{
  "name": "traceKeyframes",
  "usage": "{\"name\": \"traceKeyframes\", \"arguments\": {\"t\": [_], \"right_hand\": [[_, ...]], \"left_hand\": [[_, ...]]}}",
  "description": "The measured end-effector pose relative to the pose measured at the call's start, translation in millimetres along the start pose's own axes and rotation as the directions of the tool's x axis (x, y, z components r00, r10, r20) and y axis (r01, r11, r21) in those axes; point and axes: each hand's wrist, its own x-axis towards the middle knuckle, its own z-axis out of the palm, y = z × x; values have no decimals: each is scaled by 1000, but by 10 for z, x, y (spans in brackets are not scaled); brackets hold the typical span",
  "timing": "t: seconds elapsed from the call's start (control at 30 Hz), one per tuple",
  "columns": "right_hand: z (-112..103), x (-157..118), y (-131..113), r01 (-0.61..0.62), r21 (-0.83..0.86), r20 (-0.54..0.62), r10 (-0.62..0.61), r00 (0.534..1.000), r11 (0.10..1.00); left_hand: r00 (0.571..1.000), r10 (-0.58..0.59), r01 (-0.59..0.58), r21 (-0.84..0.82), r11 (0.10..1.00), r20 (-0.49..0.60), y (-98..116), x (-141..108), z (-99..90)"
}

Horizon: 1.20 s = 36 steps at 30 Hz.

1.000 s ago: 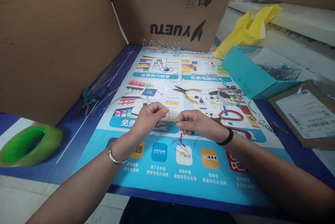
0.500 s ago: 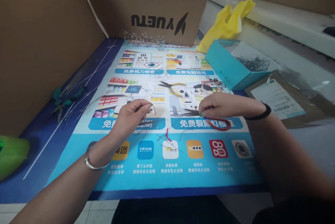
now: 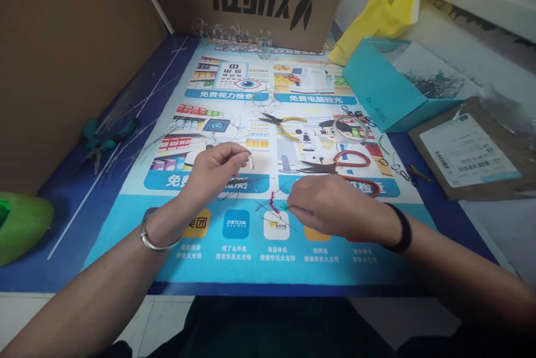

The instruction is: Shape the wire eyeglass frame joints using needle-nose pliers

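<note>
My left hand (image 3: 220, 171) is closed in a pinch on a short silvery wire piece (image 3: 252, 163), whose end sticks out past the fingertips. Held low over the printed poster (image 3: 201, 268), my right hand (image 3: 324, 204) pinches a small green piece (image 3: 285, 207); most of it is hidden by the fingers. Between the hands lie short pink-red pieces (image 3: 273, 203) and several thin dark wires. Red-handled scissors (image 3: 354, 158) rest just behind my right hand, which covers part of one handle loop. Yellow-handled pliers (image 3: 288, 122) lie farther back.
A blue box (image 3: 377, 95) with wire pieces stands at back right, beside a yellow bag (image 3: 385, 12). Dark rings and a clear coil (image 3: 352, 129) lie before it. Teal-handled pliers (image 3: 109, 137) and a green container (image 3: 25, 227) are at left. A cardboard box (image 3: 251, 28) closes the back.
My right hand has moved left and nearer me with the green piece, away from the scissors. My left hand keeps its pinch on the wire. The camera view has shifted somewhat.
</note>
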Motion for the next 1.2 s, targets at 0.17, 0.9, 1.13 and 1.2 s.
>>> {"name": "traceKeyframes", "arguments": {"t": [0.17, 0.9, 1.13, 1.2], "right_hand": [[185, 160, -148, -39, -223, 25, 46, 999, 974], [-28, 62, 181, -275, 501, 53, 288, 956, 820], [-46, 89, 267, -324, 776, 166, 322, 932, 541], [-36, 92, 291, -299, 792, 152, 302, 941, 532]], "left_hand": [[1000, 21, -21, -4, 1000, 4, -2, -3, -6], [998, 55, -55, 19, 998, 32, -26, -1, -7], [998, 46, -47, 10, 999, 45, -34, -4, -13], [998, 45, -46, 24, 999, 44, -35, -4, -15]]}}
